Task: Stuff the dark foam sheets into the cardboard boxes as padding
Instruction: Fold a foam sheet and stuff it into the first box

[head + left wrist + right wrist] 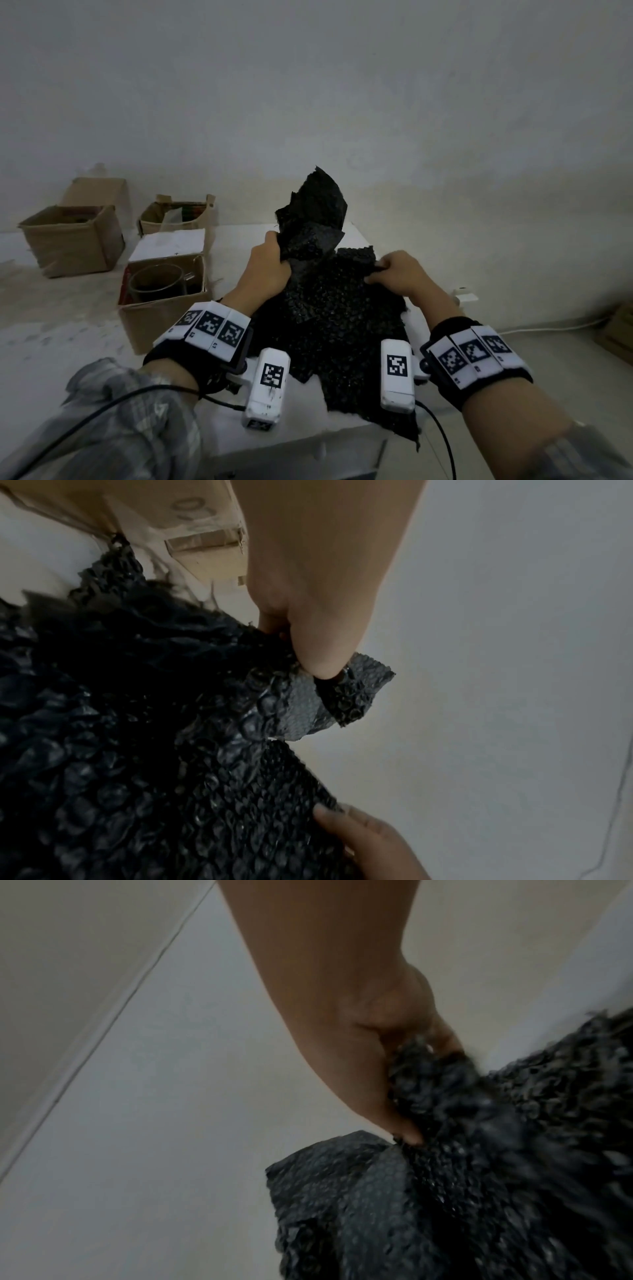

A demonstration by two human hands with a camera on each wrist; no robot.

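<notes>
A dark, bubbly foam sheet (335, 329) lies spread on the white table (301, 442) in front of me. My left hand (274, 263) grips a crumpled part of the foam (315, 212) that stands up above the table; the left wrist view shows its fingers (322, 666) pinching a folded corner. My right hand (390, 270) grips the flat sheet's far right edge, with foam (479, 1177) bunched in its fingers (394, 1096). Whether both hands hold one sheet or two, I cannot tell. The nearest open cardboard box (161, 318) stands to the left.
The nearest box holds a glass jar (157, 284) and has a white flap (168, 245) behind it. Two more cardboard boxes sit farther left (72, 243) and behind (178, 216). A grey wall rises behind the table. A white cable (548, 329) runs along the floor at right.
</notes>
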